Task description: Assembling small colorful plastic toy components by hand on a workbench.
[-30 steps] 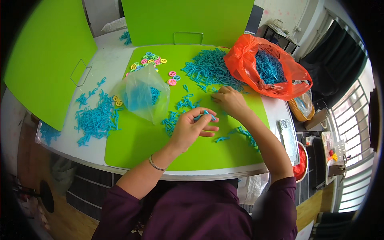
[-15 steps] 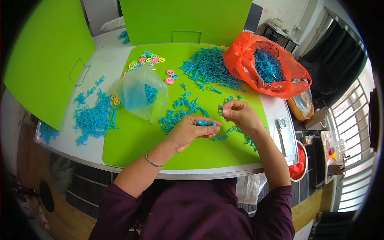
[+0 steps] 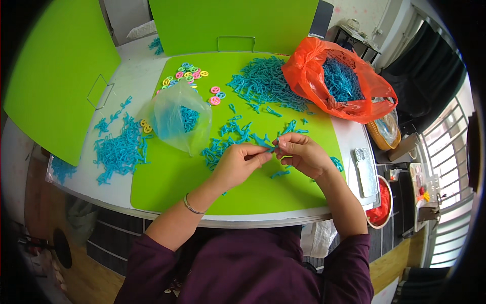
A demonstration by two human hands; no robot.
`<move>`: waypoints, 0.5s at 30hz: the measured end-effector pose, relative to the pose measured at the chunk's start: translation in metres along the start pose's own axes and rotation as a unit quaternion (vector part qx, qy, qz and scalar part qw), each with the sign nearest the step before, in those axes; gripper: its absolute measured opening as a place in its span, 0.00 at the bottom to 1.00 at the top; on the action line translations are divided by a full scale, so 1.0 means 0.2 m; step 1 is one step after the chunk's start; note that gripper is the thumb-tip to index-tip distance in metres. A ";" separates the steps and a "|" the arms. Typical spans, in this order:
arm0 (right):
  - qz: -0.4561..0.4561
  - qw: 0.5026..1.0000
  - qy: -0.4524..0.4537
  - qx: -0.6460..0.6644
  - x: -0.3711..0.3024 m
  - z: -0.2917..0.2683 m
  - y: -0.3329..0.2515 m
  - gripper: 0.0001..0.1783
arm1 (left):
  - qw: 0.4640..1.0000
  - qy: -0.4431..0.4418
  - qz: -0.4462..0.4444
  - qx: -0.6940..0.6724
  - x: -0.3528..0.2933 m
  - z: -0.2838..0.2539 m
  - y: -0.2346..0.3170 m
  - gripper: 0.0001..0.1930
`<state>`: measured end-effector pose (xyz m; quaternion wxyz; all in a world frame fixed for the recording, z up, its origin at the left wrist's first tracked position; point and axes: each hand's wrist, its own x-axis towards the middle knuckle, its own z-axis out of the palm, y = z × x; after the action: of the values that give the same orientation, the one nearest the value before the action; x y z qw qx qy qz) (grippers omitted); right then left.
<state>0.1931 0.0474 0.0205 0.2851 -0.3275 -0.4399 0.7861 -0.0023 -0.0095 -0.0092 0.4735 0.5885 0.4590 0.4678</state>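
Note:
My left hand pinches a small teal plastic clip-like piece between thumb and fingers, over the green board. Against it, my right hand brings another slim teal piece, pinched at the fingertips. The two pieces meet or nearly meet; the exact contact is too small to make out. Loose teal pieces lie just beyond my left hand, and a few more beyond my right. A translucent plastic bag with teal pieces inside stands to the left of my hands.
A large teal heap lies beside an open red plastic bag full of similar pieces. Colourful small rings sit at the back left. Another teal pile is on the white table's left side. A phone lies at the right edge.
My right hand has moved slightly left and down, carrying its piece to the one in my left hand. My left fingers have turned, and the held piece now points up and right.

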 end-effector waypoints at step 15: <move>-0.021 0.999 0.006 -0.044 0.01 -0.03 0.01 0.07 | 0.998 0.060 0.026 0.006 -0.02 -0.02 0.09 0.06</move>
<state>0.1963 0.0508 0.0154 0.2894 -0.3354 -0.4794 0.7576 -0.0048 -0.0152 0.0082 0.4293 0.5737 0.4739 0.5119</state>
